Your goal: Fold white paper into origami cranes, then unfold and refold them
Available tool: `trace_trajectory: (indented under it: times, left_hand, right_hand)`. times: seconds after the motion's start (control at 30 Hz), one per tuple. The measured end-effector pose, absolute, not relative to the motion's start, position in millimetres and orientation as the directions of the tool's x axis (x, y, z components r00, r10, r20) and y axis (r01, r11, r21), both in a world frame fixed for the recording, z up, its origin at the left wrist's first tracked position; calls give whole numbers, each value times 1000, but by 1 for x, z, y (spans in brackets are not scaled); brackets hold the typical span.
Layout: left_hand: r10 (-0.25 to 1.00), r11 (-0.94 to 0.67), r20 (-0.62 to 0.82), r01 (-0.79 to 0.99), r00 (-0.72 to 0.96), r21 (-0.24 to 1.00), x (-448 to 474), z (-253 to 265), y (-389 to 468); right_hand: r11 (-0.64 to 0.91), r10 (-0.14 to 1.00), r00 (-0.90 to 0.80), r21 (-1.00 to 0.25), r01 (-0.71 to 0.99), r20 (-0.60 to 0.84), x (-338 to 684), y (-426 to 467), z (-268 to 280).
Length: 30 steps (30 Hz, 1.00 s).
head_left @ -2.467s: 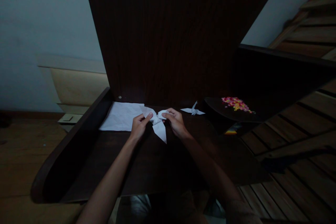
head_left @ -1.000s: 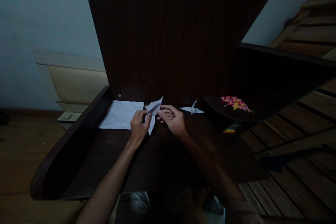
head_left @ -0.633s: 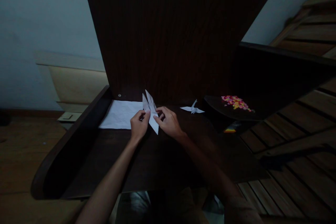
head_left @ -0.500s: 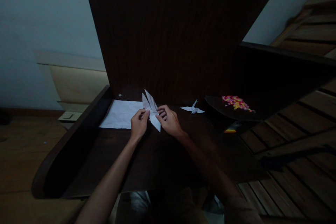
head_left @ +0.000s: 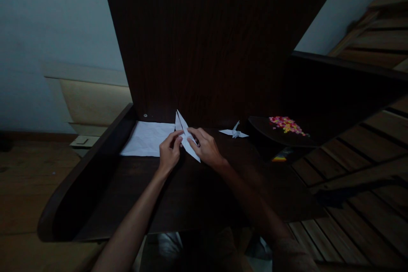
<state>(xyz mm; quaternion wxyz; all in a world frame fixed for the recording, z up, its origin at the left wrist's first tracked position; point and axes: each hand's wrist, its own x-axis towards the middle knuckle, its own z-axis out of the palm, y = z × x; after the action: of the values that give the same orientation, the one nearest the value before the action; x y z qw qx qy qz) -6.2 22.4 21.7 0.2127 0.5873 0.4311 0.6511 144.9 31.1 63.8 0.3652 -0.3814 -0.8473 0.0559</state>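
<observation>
A folded white origami paper (head_left: 190, 148), long and pointed at both ends, is held over the dark desk. My left hand (head_left: 170, 148) pinches its left edge between thumb and fingers. On the other side my right hand (head_left: 205, 146) grips it, thumb on the near face and fingers along the upper edge. The paper slants from upper left to lower right, and a dark slit shows near its top point. Behind my left hand lies a stack of flat white paper (head_left: 145, 139). To the right of my right hand rests a finished paper crane (head_left: 235, 133).
The dark wooden desk (head_left: 127, 204) has a raised left side wall (head_left: 86, 170) and a tall back panel (head_left: 204, 42). A small corner shelf (head_left: 264, 129) at right carries a heap of pink and yellow bits (head_left: 287, 125). Slatted wood (head_left: 350, 204) stands beyond it.
The two upper points of the folded paper, spread apart before, now lie together as one narrow point. Its lower tip has shifted slightly right and down. Both hands stay on it.
</observation>
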Motion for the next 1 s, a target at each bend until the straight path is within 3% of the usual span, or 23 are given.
trace_trajectory:
  times: [0.2,0.37,0.7,1.0]
  left_hand:
    - [690,-615,719,455,-86,644,-8,19,20]
    - [635,-670,772,510,17,540,-6,14,22]
    - [661,-644,750,531,25,550,-6,17,22]
    - [745,-573,662,425,-87,700,-2,20,18]
  right_hand:
    - [722,638,-550,-170,671,539,148,33,68]
    - [706,651,-579,-110,700,492,149,34,72]
    - [692,707,-527,-310,652,471,150,32,81]
    - [680,724,-480,-398,615,496,156,30,88]
